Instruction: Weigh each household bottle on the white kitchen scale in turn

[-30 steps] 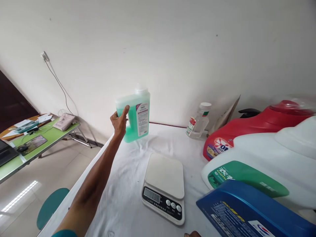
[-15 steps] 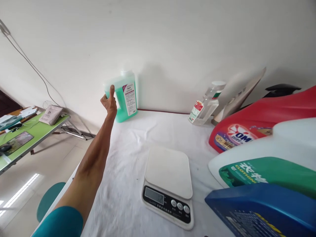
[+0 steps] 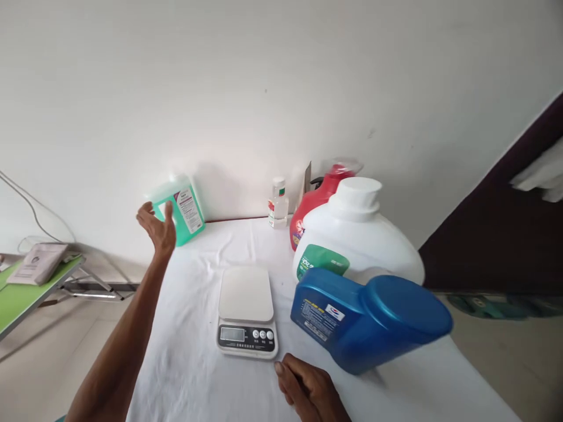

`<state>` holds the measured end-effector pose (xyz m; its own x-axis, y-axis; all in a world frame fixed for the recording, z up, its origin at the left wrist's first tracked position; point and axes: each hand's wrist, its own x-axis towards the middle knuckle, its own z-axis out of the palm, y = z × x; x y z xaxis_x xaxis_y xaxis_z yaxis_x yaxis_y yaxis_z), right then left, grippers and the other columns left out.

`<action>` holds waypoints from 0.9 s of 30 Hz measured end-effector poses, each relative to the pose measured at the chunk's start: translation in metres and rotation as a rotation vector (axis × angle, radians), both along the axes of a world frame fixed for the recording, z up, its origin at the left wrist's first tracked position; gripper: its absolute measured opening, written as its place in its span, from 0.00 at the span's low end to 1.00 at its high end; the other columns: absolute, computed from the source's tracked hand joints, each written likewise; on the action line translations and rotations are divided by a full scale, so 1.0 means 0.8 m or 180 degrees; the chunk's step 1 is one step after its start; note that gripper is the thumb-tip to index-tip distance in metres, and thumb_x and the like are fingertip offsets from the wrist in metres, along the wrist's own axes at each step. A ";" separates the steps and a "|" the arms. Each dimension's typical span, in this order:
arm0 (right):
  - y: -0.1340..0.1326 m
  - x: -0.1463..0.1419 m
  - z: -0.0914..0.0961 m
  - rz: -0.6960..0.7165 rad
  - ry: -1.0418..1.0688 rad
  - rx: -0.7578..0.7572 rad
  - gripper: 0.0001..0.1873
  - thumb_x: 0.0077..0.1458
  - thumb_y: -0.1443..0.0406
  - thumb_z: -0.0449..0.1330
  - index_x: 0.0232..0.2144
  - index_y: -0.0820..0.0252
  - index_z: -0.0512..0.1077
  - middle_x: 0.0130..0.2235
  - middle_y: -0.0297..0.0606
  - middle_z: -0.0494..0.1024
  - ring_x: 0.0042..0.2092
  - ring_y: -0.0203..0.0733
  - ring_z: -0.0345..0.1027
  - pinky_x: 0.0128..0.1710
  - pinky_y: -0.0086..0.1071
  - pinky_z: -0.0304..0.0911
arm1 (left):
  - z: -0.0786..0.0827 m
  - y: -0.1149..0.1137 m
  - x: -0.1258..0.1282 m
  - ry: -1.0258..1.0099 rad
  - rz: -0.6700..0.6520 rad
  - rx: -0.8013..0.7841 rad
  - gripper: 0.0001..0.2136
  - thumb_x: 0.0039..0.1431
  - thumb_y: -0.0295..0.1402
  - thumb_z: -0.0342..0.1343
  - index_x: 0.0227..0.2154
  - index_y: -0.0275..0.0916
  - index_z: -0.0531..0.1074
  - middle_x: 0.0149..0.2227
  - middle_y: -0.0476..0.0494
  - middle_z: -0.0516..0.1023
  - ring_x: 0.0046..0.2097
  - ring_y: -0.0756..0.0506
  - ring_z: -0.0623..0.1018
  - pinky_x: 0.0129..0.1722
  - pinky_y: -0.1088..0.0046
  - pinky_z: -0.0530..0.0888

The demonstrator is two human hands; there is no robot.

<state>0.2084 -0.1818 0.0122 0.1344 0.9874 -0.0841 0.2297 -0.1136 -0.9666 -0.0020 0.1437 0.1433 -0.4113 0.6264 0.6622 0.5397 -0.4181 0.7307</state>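
Observation:
My left hand (image 3: pixel 159 228) is raised just in front of a jug of green liquid (image 3: pixel 190 214), fingers and thumb spread apart, with nothing held. The jug stands upright against the wall at the back left of the white-clothed table. Low in the view, my right hand (image 3: pixel 308 387) is curled closed, thumb against the fingers, and nothing shows in it. It lies just below the right corner of a white kitchen scale (image 3: pixel 245 293), whose platform is bare. To the right of that hand stands a blue bottle (image 3: pixel 334 310).
A large white jug with a green label (image 3: pixel 365 234), a red detergent bottle (image 3: pixel 323 196) and a small clear bottle (image 3: pixel 278 205) stand along the right and back. A green folding table (image 3: pixel 26 299) is at the left, a dark doorway (image 3: pixel 497 234) at the right.
My left hand has let go of the green jug's handle and opened. My right hand has come into view at the bottom. The view has swung to the right.

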 end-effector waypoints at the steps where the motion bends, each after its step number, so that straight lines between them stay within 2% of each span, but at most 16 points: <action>1: 0.000 0.001 0.000 0.0052 0.0006 0.0055 0.31 0.65 0.39 0.47 0.23 0.55 0.58 0.24 0.31 0.63 0.28 0.37 0.59 0.30 0.29 0.57 | 0.005 -0.033 0.019 0.0083 -0.0454 0.0043 0.26 0.59 0.51 0.61 0.52 0.40 0.64 0.55 0.35 0.69 0.54 0.41 0.72 0.57 0.59 0.70; 3: 0.000 0.002 -0.002 0.0169 0.0048 0.0131 0.30 0.66 0.40 0.46 0.23 0.55 0.58 0.24 0.31 0.63 0.28 0.37 0.58 0.31 0.30 0.56 | 0.010 -0.103 0.063 0.0298 -0.1548 -0.0097 0.24 0.59 0.51 0.62 0.50 0.41 0.66 0.50 0.38 0.73 0.50 0.41 0.75 0.52 0.60 0.73; 6: 0.000 0.003 -0.007 0.0280 0.0109 0.0203 0.29 0.67 0.42 0.47 0.24 0.56 0.59 0.24 0.31 0.63 0.28 0.37 0.58 0.31 0.30 0.55 | 0.003 -0.191 0.127 0.0746 -0.2963 -0.0638 0.30 0.53 0.49 0.69 0.54 0.43 0.67 0.53 0.36 0.74 0.53 0.39 0.76 0.55 0.58 0.73; 8: 0.000 0.002 -0.007 0.0285 0.0138 0.0228 0.28 0.68 0.44 0.48 0.24 0.56 0.59 0.24 0.30 0.64 0.29 0.38 0.59 0.31 0.31 0.54 | -0.006 -0.227 0.157 0.0901 -0.3612 -0.1116 0.38 0.47 0.48 0.73 0.59 0.43 0.65 0.58 0.32 0.72 0.58 0.34 0.74 0.56 0.55 0.73; 10: -0.001 0.002 -0.006 0.0288 0.0162 0.0258 0.27 0.69 0.45 0.48 0.25 0.56 0.60 0.24 0.30 0.63 0.29 0.37 0.59 0.31 0.31 0.54 | -0.013 -0.243 0.175 0.1079 -0.4018 -0.1546 0.41 0.44 0.48 0.75 0.59 0.42 0.65 0.59 0.31 0.72 0.58 0.32 0.74 0.53 0.54 0.75; 12: -0.002 0.002 -0.003 0.0294 0.0158 0.0295 0.27 0.69 0.45 0.48 0.25 0.56 0.60 0.24 0.30 0.63 0.29 0.37 0.58 0.31 0.31 0.54 | -0.018 -0.244 0.184 0.1156 -0.4195 -0.1869 0.40 0.42 0.48 0.75 0.57 0.41 0.67 0.55 0.33 0.74 0.54 0.34 0.76 0.48 0.57 0.76; 15: -0.003 0.002 0.000 0.0281 0.0115 0.0347 0.27 0.69 0.46 0.49 0.25 0.56 0.60 0.25 0.30 0.64 0.29 0.38 0.59 0.32 0.32 0.54 | -0.020 -0.233 0.188 0.1206 -0.4200 -0.2063 0.39 0.37 0.45 0.77 0.53 0.39 0.69 0.47 0.37 0.77 0.46 0.37 0.78 0.40 0.62 0.76; 19: -0.002 0.002 -0.006 0.0273 0.0064 0.0371 0.26 0.69 0.46 0.49 0.25 0.56 0.60 0.25 0.31 0.66 0.29 0.38 0.60 0.32 0.32 0.54 | -0.021 -0.226 0.188 0.1220 -0.4420 -0.2152 0.39 0.31 0.40 0.80 0.50 0.41 0.73 0.44 0.40 0.77 0.45 0.39 0.77 0.39 0.66 0.75; 22: 0.000 0.002 -0.013 0.0279 0.0053 0.0362 0.27 0.68 0.45 0.49 0.25 0.56 0.61 0.24 0.31 0.65 0.28 0.38 0.59 0.31 0.32 0.54 | -0.029 -0.238 0.191 0.0662 -0.4624 -0.2350 0.33 0.31 0.38 0.80 0.44 0.40 0.75 0.39 0.45 0.77 0.41 0.44 0.76 0.38 0.69 0.74; 25: 0.002 0.002 -0.015 0.0278 0.0064 0.0335 0.27 0.68 0.45 0.50 0.25 0.56 0.60 0.24 0.31 0.64 0.28 0.38 0.57 0.30 0.32 0.54 | -0.039 -0.260 0.194 0.0073 -0.4447 -0.2349 0.29 0.28 0.37 0.80 0.36 0.37 0.74 0.33 0.50 0.74 0.36 0.48 0.74 0.33 0.73 0.70; 27: 0.003 0.002 -0.013 0.0269 0.0080 0.0319 0.26 0.67 0.45 0.50 0.25 0.55 0.60 0.25 0.31 0.65 0.28 0.38 0.58 0.30 0.32 0.54 | -0.038 -0.275 0.192 -0.0147 -0.4281 -0.2324 0.28 0.27 0.37 0.80 0.33 0.37 0.73 0.32 0.51 0.73 0.35 0.49 0.72 0.31 0.74 0.69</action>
